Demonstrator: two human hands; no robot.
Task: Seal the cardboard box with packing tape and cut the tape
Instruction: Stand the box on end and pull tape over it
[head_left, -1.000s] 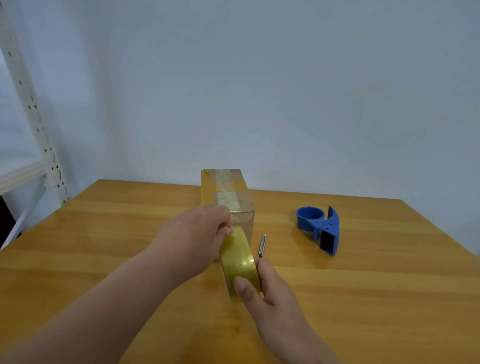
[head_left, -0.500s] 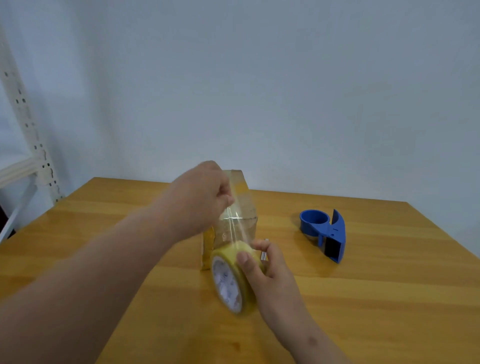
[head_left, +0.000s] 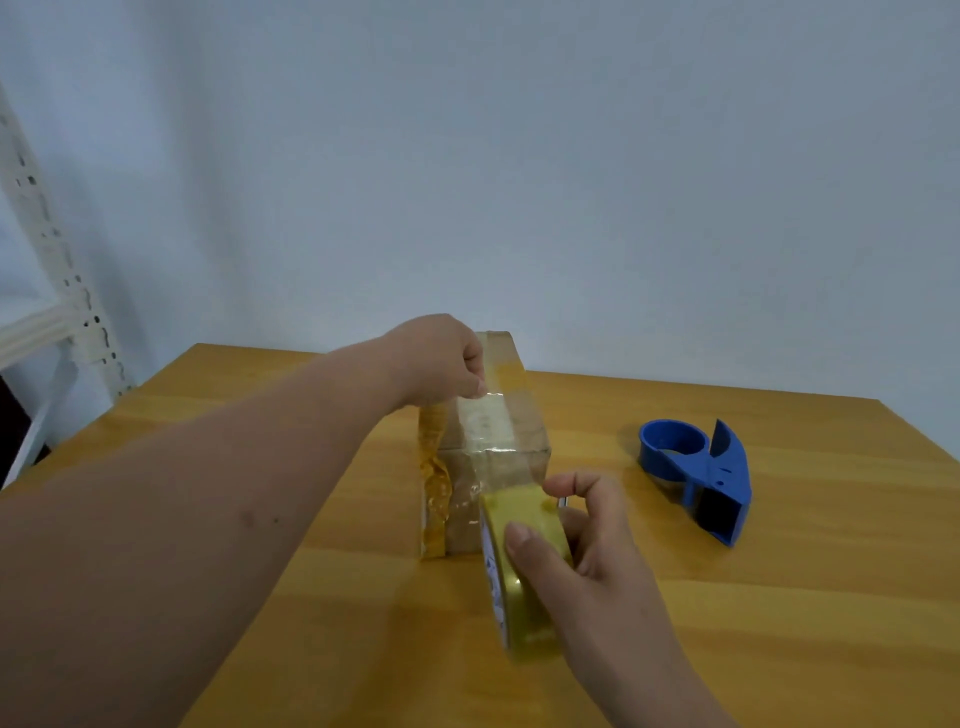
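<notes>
My left hand (head_left: 436, 361) is pinching the clear tape end over the far top of the small brown cardboard box (head_left: 493, 431) standing mid-desk (head_left: 779, 597). My right hand (head_left: 587, 551) is gripping the yellowish tape roll (head_left: 524, 571) at its near face; the box's lower front is hiding behind the roll.

- Light is soft and even, moderately bright; its source cannot be told.
- The wall (head_left: 571, 182) looks bluish-grey, dimmer toward the right.
- The blue dispenser (head_left: 696, 475) throws only a faint shadow on the table (head_left: 779, 597).
- A pale sheen lies on the tape (head_left: 485, 421) across the box (head_left: 524, 457).
- The roll (head_left: 524, 571) and right hand (head_left: 597, 561) are smeared by motion blur.
- The left shelf post (head_left: 47, 244) bends and blurs from wide-angle distortion.
</notes>
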